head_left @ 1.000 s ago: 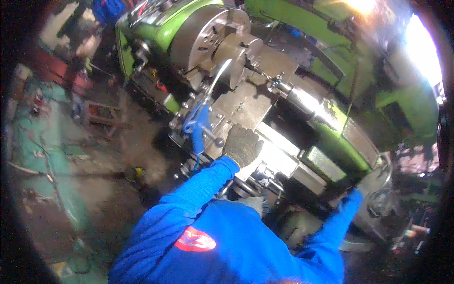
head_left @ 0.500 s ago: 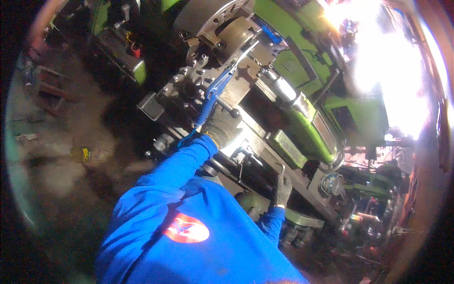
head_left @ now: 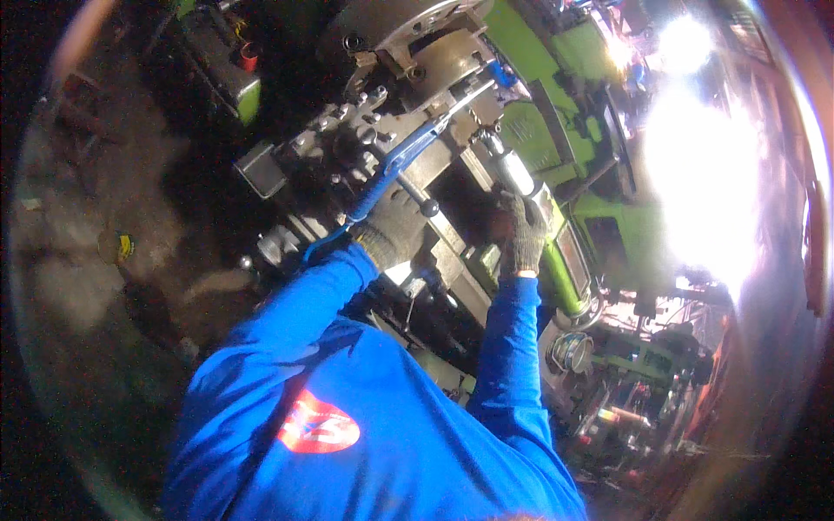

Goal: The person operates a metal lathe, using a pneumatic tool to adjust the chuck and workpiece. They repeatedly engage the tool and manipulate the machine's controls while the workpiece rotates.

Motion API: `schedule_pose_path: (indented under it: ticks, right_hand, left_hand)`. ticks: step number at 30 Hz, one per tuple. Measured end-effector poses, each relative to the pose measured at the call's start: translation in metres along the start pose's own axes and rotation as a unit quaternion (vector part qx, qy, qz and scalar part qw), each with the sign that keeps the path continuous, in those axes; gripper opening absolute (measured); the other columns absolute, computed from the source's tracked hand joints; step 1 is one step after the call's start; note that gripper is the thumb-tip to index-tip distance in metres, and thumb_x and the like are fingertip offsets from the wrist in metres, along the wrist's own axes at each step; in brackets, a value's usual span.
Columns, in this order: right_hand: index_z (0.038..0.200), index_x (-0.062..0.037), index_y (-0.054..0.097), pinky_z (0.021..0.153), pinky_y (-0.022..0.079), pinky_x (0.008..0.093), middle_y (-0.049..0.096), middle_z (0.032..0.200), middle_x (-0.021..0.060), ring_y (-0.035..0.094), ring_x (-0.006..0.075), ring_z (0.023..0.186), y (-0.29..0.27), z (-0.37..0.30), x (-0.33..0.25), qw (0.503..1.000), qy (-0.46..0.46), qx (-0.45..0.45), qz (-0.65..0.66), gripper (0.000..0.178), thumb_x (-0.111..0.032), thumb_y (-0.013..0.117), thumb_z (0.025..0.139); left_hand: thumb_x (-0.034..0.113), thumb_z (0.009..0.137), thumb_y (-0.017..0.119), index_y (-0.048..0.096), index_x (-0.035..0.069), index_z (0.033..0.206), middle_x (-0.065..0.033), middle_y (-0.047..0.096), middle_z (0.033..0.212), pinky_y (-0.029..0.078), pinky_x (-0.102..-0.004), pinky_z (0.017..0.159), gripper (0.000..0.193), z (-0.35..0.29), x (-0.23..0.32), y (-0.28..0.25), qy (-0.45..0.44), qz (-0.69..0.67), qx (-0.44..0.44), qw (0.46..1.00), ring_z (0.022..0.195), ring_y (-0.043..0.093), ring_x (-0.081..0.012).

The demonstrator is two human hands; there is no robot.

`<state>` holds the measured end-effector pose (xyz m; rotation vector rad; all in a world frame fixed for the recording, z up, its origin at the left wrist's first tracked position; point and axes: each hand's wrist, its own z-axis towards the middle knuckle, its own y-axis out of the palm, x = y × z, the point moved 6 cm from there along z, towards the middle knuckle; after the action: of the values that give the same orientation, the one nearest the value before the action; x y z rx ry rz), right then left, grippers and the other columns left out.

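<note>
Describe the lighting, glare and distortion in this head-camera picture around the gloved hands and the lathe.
Head view: strong white glare burns out the upper right, washing detail off the green metal lathe; the left side and the rim fall into dark shadow; the fisheye lens bends straight edges toward the rim; the grey-gloved left hand on the long blue-handled wrench and the grey-gloved right hand are lit but slightly soft.

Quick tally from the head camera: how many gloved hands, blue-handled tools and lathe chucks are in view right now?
Gloved hands: 2, the left hand gripping the tool, the right hand on the lathe's carriage area.
Blue-handled tool: 1, a long wrench-like bar reaching up toward the tool post.
Lathe chuck: 1, grey metal, partly cut off at the top edge.
Total: 4
</note>
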<state>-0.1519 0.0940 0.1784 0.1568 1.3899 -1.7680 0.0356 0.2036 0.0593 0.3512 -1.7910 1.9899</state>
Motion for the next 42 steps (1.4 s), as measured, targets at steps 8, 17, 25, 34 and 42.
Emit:
schedule_pose_path:
  ticks: [8,17,25,34,42]
  right_hand:
    - [0.119,-0.0096,0.071,0.093,0.055,0.0417,0.074,0.115,0.0161,0.071,0.0341,0.108,0.064,0.124,0.051,0.984,0.147,-0.061,-0.080,0.032,-0.029,0.071,0.093]
    - [0.119,-0.0145,0.074,0.099,0.056,0.0440,0.071,0.119,0.0124,0.067,0.0367,0.115,0.096,0.183,0.057,0.878,-0.111,-0.263,-0.383,0.055,-0.026,0.089,0.068]
    - [0.104,-0.0082,0.079,0.082,0.058,0.0435,0.078,0.096,0.0157,0.077,0.0317,0.092,0.097,0.185,0.046,0.909,0.065,-0.244,-0.332,0.036,-0.033,0.086,0.079]
    - [0.094,-0.0042,0.081,0.075,0.059,0.0421,0.078,0.083,0.0119,0.078,0.0265,0.080,0.104,0.194,0.043,0.886,0.085,-0.264,-0.372,0.045,-0.044,0.089,0.074]
    - [0.113,-0.0146,0.080,0.094,0.057,0.0443,0.074,0.124,0.0177,0.072,0.0357,0.114,0.114,0.200,0.056,0.869,0.170,-0.335,-0.321,0.054,-0.050,0.086,0.073]
  left_hand:
    - [0.036,0.094,0.063,0.061,0.008,0.136,-0.0171,0.059,0.141,0.034,-0.0569,0.115,0.051,-0.027,0.003,-0.018,-0.012,0.046,0.020,0.999,0.136,0.046,-0.0362]
    - [0.032,0.096,0.056,0.065,0.003,0.131,-0.0214,0.057,0.143,0.030,-0.0555,0.122,0.046,-0.027,-0.001,-0.012,-0.026,0.014,0.024,0.999,0.139,0.046,-0.0401]
    - [0.031,0.091,0.060,0.069,0.005,0.122,-0.0180,0.062,0.132,0.034,-0.0535,0.118,0.041,-0.025,-0.001,-0.011,-0.025,0.040,0.050,0.998,0.133,0.050,-0.0365]
    - [0.024,0.089,0.062,0.067,0.008,0.126,-0.0135,0.060,0.129,0.037,-0.0485,0.118,0.041,-0.025,-0.006,0.006,-0.014,0.072,0.055,0.996,0.132,0.050,-0.0325]
    - [0.025,0.094,0.060,0.062,0.010,0.138,-0.0151,0.054,0.144,0.040,-0.0504,0.119,0.047,-0.017,-0.027,0.050,-0.089,-0.015,0.063,0.994,0.142,0.045,-0.0362]
